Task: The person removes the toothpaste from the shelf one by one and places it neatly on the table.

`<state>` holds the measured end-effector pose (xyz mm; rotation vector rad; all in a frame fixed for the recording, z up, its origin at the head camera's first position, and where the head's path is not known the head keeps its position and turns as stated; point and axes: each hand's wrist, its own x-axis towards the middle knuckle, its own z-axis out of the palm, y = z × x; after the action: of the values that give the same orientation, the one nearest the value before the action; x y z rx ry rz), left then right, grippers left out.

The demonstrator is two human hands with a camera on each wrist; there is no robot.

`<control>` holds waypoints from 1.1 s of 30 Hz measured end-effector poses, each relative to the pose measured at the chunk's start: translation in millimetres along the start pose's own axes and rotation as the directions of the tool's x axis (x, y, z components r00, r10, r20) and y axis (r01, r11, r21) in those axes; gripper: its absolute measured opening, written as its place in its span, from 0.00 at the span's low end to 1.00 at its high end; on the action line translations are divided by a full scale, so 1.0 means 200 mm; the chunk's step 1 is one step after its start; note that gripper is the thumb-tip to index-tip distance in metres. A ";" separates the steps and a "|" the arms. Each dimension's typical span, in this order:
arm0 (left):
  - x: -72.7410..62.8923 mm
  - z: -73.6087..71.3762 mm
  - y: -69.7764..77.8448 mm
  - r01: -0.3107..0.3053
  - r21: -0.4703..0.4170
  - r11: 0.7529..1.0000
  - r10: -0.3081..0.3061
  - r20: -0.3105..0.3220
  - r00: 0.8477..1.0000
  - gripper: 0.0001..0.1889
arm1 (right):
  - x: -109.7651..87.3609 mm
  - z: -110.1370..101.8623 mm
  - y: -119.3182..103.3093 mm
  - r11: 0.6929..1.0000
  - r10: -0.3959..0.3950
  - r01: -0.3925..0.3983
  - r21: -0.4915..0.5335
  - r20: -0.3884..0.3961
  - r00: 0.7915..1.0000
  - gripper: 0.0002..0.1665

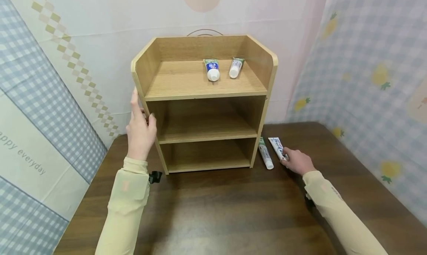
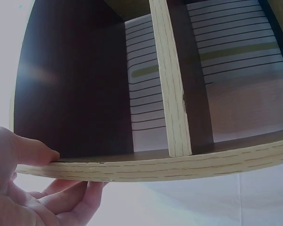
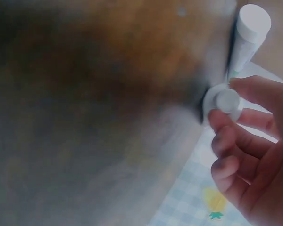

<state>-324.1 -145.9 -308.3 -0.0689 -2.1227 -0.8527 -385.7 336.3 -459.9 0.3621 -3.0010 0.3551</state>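
A wooden shelf unit [image 1: 186, 86] stands upright on the table. My left hand [image 1: 141, 134] grips the front edge of its left side panel, thumb inside and fingers outside, as the left wrist view shows on the panel edge [image 2: 108, 170]. On the table to the right of the unit, my right hand [image 1: 298, 161] pinches the cap end of a white and blue toothpaste tube [image 1: 276, 145]. The white cap [image 3: 226, 100] shows between thumb and fingers in the right wrist view. Just left of it lies a green and white toothpaste tube [image 1: 265, 154], close to the unit.
On the unit's top shelf lie a blue and green tube [image 1: 211, 66] and a smaller white and green tube [image 1: 236, 67], caps toward the front. Behind the table [image 1: 213, 210] hangs a pale patterned cloth [image 1: 100, 21], with checked cloth at both sides.
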 end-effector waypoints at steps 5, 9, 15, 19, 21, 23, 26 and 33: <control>0.00 0.01 0.00 0.001 -0.012 1.000 -0.001 0.014 1.000 0.39 | -0.01 -0.04 -0.03 0.997 -0.015 0.011 -0.073 -0.046 0.999 0.14; -0.01 0.02 0.00 0.003 -0.015 1.000 -0.003 0.017 1.000 0.40 | -0.03 -0.12 -0.12 0.996 -0.051 0.043 -0.073 -0.111 0.993 0.08; -0.01 0.00 0.00 -0.003 0.000 1.000 0.003 -0.004 1.000 0.40 | -0.09 -0.31 -0.42 0.981 -0.183 0.172 -0.094 -0.121 0.976 0.06; -0.01 -0.01 0.00 -0.017 -0.001 1.000 0.017 -0.008 1.000 0.40 | -0.15 -0.43 -0.63 0.969 -0.245 0.236 -0.076 -0.137 0.960 0.06; -0.01 -0.01 0.00 -0.019 0.002 1.000 0.019 -0.009 1.000 0.40 | -0.18 -0.48 -0.71 0.963 -0.267 0.259 -0.073 -0.162 0.950 0.06; -0.01 -0.01 0.00 -0.019 0.004 1.000 0.019 -0.007 1.000 0.40 | -0.20 -0.53 -0.79 0.956 -0.293 0.282 -0.084 -0.201 0.935 0.06; -0.02 -0.01 -0.01 -0.017 0.007 1.000 0.017 -0.003 1.000 0.40 | -0.22 -0.59 -0.88 0.941 -0.337 0.320 -0.107 -0.255 0.906 0.08; -0.02 0.00 -0.02 -0.045 0.011 0.999 0.045 -0.018 0.999 0.40 | -0.19 -0.74 -1.03 0.892 -0.452 0.408 -0.195 -0.372 0.811 0.11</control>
<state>-323.6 -147.6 -313.0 -0.1030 -2.1010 -0.8131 -289.1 185.8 -277.2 0.8262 -2.4199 0.1927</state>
